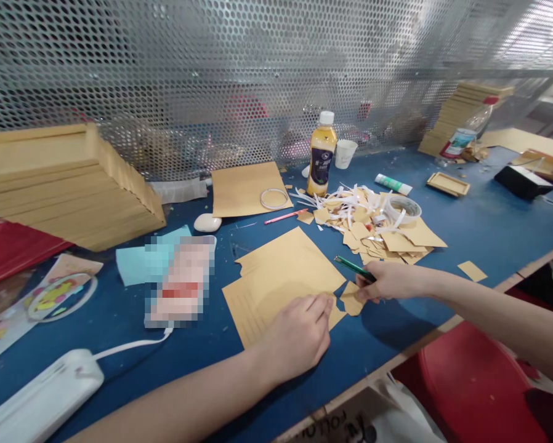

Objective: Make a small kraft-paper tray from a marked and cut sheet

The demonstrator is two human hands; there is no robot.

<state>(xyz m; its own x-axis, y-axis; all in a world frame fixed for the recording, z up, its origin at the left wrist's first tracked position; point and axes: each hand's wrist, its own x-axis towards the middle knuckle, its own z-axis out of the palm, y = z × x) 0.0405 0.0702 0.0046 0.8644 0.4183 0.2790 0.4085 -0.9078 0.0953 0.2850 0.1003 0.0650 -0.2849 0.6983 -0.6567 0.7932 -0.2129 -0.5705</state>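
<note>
While the left hand (299,335) rests on the brown paper (276,283), its fingers are bunched narrowly at the near right edge; whether they pinch or only press cannot be told. The paper lies on the blue desk (493,221). At its 3 o'clock, the right hand (380,282) has its fingers closed around a green tool (354,269), whose far end points to 10 o'clock. A torn scrap (353,299) lies between the hands, just beside the right fingertips.

From the paper, a scrap pile (364,231) sits at 2 o'clock, a tape roll (419,215) among it. The pencil (283,217) is at 12, the bottle (321,163) at 1 and the cup (345,155) just right of it. A blurred phone (179,289) lies at 9, the envelope stack (64,184) at 10, and the red stool (475,381) stands at 4, below the desk.
</note>
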